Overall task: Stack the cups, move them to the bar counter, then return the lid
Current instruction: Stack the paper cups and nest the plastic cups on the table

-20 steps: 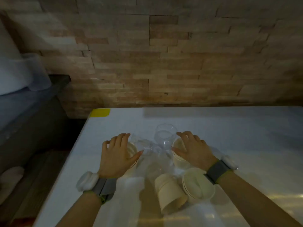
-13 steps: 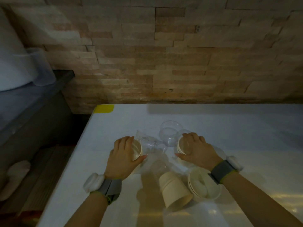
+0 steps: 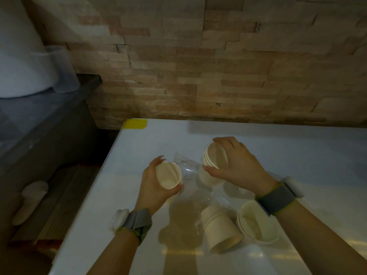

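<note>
My left hand [image 3: 153, 187] grips a small nest of cream paper cups [image 3: 168, 176], lifted and tilted so the mouth faces me. My right hand [image 3: 236, 165] holds another nest of paper cups [image 3: 213, 158], tilted, just above a further paper cup [image 3: 209, 178] on the white table [image 3: 297, 155]. Clear plastic cups [image 3: 186, 167] lie between the two hands. Near the front, an upside-down stack of paper cups [image 3: 220, 229] stands beside an upright stack [image 3: 258, 227]. No lid can be made out.
A yellow tape patch [image 3: 136, 123] marks the table's far left corner. A stone-brick wall [image 3: 198, 66] runs behind the table. A dark counter [image 3: 29, 116] on the left carries a large white roll [image 3: 21, 56]. The table's left edge drops to the floor.
Both hands closed on paper cup nests and lifted them off the table, tilting the mouths toward me. The camera has tipped and moved closer.
</note>
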